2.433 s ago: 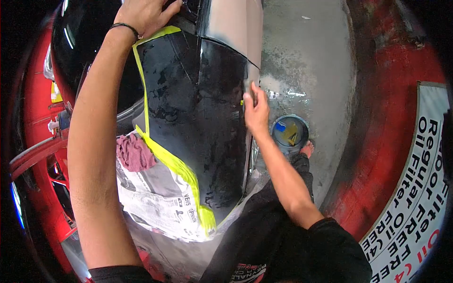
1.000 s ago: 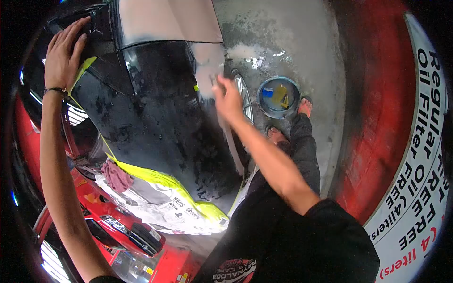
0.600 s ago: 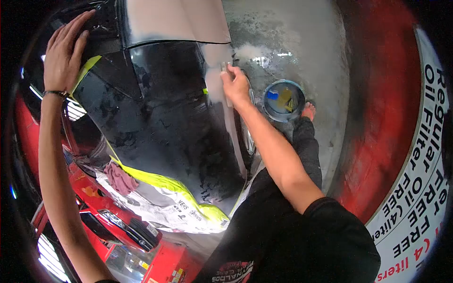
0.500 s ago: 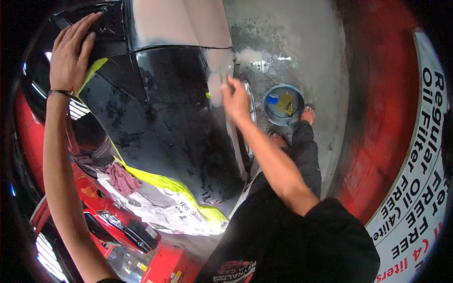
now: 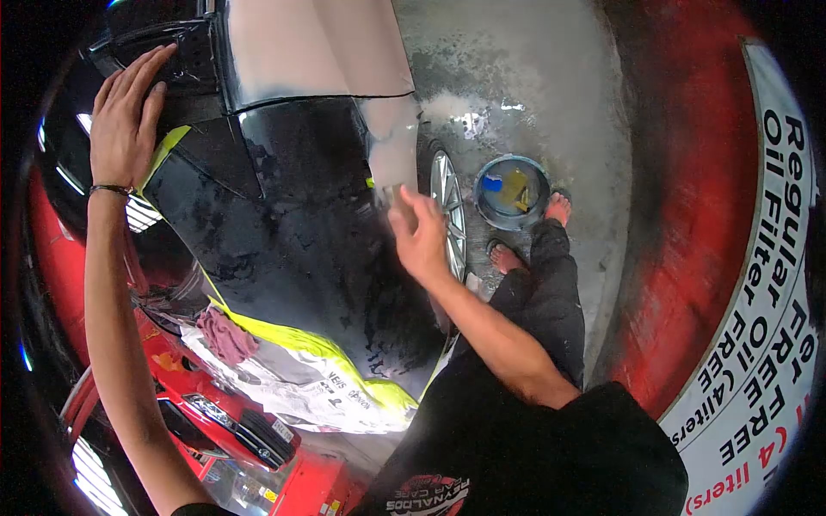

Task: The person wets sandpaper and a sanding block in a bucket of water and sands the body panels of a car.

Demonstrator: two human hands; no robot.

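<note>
1. The right hand (image 5: 420, 234) pinches a blurred, flat pad (image 5: 391, 196) at the black car panel's (image 5: 301, 198) smooth, pinkish-beige edge.
2. The left hand (image 5: 125, 129) lies fairly flat, thumb apart, on glossy black bodywork (image 5: 185, 64).
3. Yellow-green tape (image 5: 297, 338) borders crinkled newspaper (image 5: 292, 378); a rumpled maroon cloth (image 5: 225, 335) sits on top.
</note>
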